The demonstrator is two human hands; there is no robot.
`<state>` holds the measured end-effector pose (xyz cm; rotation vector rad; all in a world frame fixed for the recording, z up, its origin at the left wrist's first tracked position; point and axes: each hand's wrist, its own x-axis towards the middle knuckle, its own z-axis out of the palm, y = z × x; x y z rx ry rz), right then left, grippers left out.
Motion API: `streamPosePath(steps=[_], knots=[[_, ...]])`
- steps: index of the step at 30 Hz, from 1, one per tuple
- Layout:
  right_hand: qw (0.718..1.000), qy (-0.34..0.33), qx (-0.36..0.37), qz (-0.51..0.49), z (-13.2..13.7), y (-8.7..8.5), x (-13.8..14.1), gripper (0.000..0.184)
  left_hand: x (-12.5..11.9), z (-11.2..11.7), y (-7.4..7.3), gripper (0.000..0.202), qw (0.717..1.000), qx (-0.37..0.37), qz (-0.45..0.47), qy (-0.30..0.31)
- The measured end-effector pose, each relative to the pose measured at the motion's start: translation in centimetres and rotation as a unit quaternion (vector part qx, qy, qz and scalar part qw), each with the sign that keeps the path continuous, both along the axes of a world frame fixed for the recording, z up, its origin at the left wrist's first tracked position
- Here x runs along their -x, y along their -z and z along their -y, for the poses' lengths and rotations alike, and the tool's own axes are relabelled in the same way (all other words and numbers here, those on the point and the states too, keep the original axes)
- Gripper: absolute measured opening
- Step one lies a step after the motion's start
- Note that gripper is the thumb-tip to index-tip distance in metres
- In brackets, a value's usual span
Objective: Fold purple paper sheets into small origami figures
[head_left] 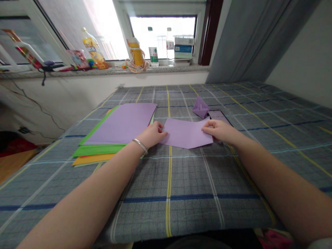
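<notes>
A sheet of purple paper (185, 133) with a crease near its middle lies between my hands, its right side lifted a little. My left hand (154, 134), with a silver bangle on the wrist, pinches the paper's left edge. At the right edge, my right hand (216, 130) grips the same sheet between thumb and fingers. Just behind the paper stands a folded purple paper shape (200, 107). Beside it a phone (220, 116) lies flat, partly covered by my right hand.
Left of my hands is a stack of coloured paper (121, 121), purple on top, with green and orange below. A plaid cloth (145, 214) covers the surface. On the windowsill (166, 69) stand bottles, a yellow flask (136, 55) and boxes (183, 48). A grey curtain (249, 41) hangs right.
</notes>
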<state>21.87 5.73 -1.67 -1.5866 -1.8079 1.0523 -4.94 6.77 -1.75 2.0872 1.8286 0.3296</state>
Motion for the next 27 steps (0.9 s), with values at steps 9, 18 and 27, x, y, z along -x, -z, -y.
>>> streamPosePath(steps=[9,18,27], knots=[[0.986,-0.066,0.093,-0.119,0.4,-0.2,0.5,0.018,-1.0,1.9,0.2,0.053,0.964,-0.127,-0.234,0.014],[0.950,-0.077,-0.257,0.156,1.9,0.0,1.2,0.023,0.3,0.2,0.7,0.049,0.990,-0.120,-0.032,0.067],[0.841,-0.035,-0.489,0.227,2.1,-0.7,1.2,0.018,-0.5,0.1,0.6,0.038,0.952,-0.149,0.268,0.004]])
